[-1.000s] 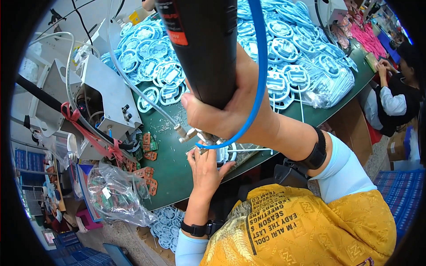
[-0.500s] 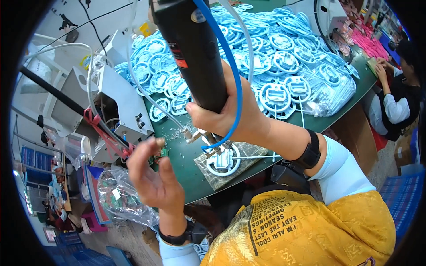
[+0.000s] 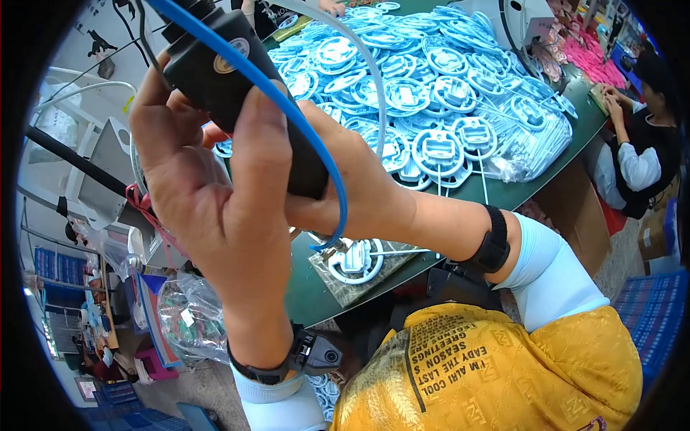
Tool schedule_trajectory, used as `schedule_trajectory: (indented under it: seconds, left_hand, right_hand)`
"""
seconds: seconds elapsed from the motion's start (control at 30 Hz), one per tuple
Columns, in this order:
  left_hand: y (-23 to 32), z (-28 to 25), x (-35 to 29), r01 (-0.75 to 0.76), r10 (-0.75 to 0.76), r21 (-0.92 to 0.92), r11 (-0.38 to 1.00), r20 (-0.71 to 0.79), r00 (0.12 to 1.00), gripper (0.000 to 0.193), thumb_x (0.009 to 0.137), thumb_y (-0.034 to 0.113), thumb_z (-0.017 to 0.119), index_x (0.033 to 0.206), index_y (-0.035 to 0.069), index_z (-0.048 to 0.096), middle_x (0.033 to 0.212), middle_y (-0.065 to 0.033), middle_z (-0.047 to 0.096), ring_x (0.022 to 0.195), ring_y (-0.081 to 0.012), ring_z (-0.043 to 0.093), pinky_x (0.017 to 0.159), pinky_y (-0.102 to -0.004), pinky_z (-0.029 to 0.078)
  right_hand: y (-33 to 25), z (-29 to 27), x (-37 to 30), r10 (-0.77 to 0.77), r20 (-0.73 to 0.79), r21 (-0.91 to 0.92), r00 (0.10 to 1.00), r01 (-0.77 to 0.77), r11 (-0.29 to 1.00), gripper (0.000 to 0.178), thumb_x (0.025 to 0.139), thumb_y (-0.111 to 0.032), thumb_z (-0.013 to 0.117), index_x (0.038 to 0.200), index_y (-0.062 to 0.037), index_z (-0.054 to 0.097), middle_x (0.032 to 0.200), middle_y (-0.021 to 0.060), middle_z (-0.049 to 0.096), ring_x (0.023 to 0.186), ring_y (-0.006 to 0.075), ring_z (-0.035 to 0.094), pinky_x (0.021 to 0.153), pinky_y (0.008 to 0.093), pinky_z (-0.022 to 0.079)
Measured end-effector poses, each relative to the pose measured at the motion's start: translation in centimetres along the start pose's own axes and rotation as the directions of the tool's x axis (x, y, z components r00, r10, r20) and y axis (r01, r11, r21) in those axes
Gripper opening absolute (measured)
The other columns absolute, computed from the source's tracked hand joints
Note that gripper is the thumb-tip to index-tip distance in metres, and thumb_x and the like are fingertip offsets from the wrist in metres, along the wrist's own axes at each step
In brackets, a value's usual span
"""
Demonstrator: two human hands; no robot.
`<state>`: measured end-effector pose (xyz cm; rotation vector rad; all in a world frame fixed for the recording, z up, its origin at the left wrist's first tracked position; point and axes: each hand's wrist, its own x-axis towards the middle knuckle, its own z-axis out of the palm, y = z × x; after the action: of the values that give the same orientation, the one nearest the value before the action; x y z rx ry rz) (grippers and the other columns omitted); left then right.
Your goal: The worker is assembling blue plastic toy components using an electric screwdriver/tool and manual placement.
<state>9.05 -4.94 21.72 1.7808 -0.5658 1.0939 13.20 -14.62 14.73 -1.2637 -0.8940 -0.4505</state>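
Left hand (image 3: pixel 208 194) now on black tool (image 3: pixel 237 86), seemingly.

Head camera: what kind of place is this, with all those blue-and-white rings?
Probably a small factory assembly bench. A big pile of identical ringed parts covers the green table, both hands grip a black power tool, and a co-worker works nearby.

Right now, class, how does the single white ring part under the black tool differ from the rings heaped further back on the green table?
The single ring lies alone on a small mat; the heaped rings overlap in a broad pile. The single ring sits near the table's front edge, the heap further back. Both are white, round and hold a central block.
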Motion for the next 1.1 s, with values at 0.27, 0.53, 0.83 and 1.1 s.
schedule_trajectory:
  seconds: [0.27,0.53,0.83,1.1]
  left_hand:
    - [0.2,-9.0,-12.5,-0.038,0.043,0.405,0.914,-0.003,0.999,0.048,0.09,0.027,0.069,0.124,-0.003,0.053,0.112,-0.0149,0.057,0.098,-0.0267,0.056,0.086,-0.038,0.045]
    - [-5.2,-4.8,-20.7,0.229,-0.536,0.53,0.817,0.549,0.641,0.061,0.07,0.017,0.084,0.122,0.0,0.057,0.121,-0.0187,0.053,0.109,-0.0402,0.051,0.093,-0.0459,0.043]
    - [-6.8,-4.2,-19.8,0.227,-0.566,0.534,0.815,0.646,0.512,0.059,0.067,0.018,0.085,0.116,-0.001,0.06,0.115,-0.021,0.061,0.105,-0.0422,0.057,0.088,-0.0457,0.047]
    - [-6.6,-4.9,-18.2,0.135,-0.635,0.634,0.761,0.686,0.355,0.059,0.063,0.02,0.086,0.113,0.002,0.06,0.107,-0.0176,0.063,0.096,-0.0369,0.061,0.081,-0.0453,0.049]
  right_hand:
    - [-0.5,-0.6,-0.1,0.104,-0.026,-0.048,0.994,-0.105,0.993,0.046,0.072,-0.008,0.067,0.116,-0.0005,0.052,0.086,0.0098,0.051,0.07,0.0199,0.05,0.065,0.0326,0.045]
    - [0.6,-0.2,-0.6,0.068,-0.046,-0.078,0.997,-0.071,0.994,0.036,0.07,-0.007,0.066,0.104,0.0003,0.056,0.091,0.0132,0.052,0.071,0.027,0.056,0.064,0.0331,0.047]
    - [1.2,0.0,-0.5,-0.054,-0.159,-0.186,0.986,0.024,0.982,0.04,0.068,-0.004,0.066,0.106,-0.0005,0.054,0.086,0.0141,0.054,0.067,0.0272,0.056,0.061,0.0322,0.047]
    - [-1.4,-0.6,-0.2,0.132,-0.068,0.022,0.989,-0.131,0.991,0.045,0.074,-0.012,0.073,0.112,-0.0033,0.051,0.075,0.0073,0.056,0.062,0.0176,0.055,0.059,0.0319,0.046]
